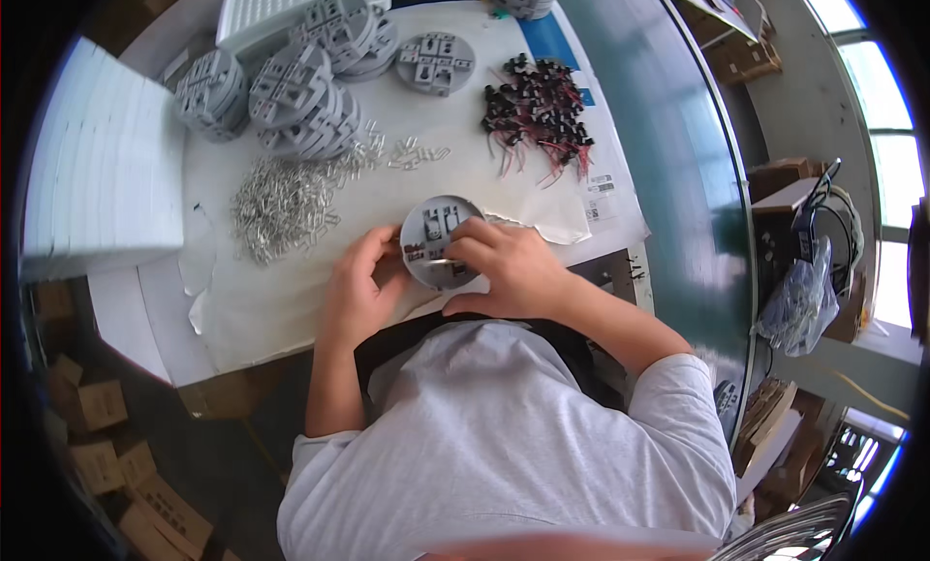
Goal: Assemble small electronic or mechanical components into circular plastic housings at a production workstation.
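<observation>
A round grey plastic base (426,220) with moulded slots and raised blocks is tilted up at the table's near edge. My left hand (360,288) grips it by its left rim, fingers closed against the side. Over its right part, my right hand (513,268) has its fingers bent down onto the face, its thumb below. A small shiny strip shows by those fingertips; what they pinch is mostly hidden. To the left lies a heap of small silvery metal clips (281,204), with a few strewn toward the middle.
Grey round bases stand in stacks (300,101) at the back left, and a single base (435,63) lies beside them. Small black parts with red wires (538,115) are piled at the back right. White foam sheets (102,164) stand left; a white tray (281,14) sits behind.
</observation>
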A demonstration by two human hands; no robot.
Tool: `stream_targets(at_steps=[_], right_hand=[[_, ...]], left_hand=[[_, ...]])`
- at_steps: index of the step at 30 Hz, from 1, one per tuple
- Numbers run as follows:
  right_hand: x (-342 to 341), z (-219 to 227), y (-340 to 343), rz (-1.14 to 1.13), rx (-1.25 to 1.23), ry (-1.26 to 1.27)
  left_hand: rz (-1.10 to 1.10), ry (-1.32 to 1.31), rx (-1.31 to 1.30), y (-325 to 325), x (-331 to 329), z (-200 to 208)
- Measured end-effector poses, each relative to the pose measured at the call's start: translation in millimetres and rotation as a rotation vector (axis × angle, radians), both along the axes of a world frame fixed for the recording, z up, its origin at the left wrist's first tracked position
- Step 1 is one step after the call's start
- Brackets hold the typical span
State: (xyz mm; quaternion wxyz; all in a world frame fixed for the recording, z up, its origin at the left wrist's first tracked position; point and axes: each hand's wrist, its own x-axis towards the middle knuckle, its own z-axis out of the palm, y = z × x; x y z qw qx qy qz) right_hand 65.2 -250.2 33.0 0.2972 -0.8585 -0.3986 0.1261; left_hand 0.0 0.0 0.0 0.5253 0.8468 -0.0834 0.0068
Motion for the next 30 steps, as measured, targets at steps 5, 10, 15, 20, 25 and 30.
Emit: stream_targets(at_steps=[5, 10, 15, 20, 25, 30], right_hand=[[3, 8, -13, -0.074, 0.153, -0.228], [65, 24, -81, -0.639, 0.643, -0.114], [201, -41, -331, -1.370, 0.327, -0.541], [209, -42, -387, -1.466, -0.456, -0.383], [194, 16, -167, -0.877, 0.121, -0.367], [175, 25, 13, -0.283, 0.097, -0.288]], left_hand=[[0.123, -0.065, -0.087, -23, 26, 4], [0.165, -0.178, -0.030, -30, 24, 14], [0.153, -0.154, -0.035, -30, 23, 9], [0.219, -0.150, -0.143, -33, 23, 5], [0.196, -0.176, -0.050, -32, 18, 8], [0.199, -0.128, -0.071, -31, 20, 7]])
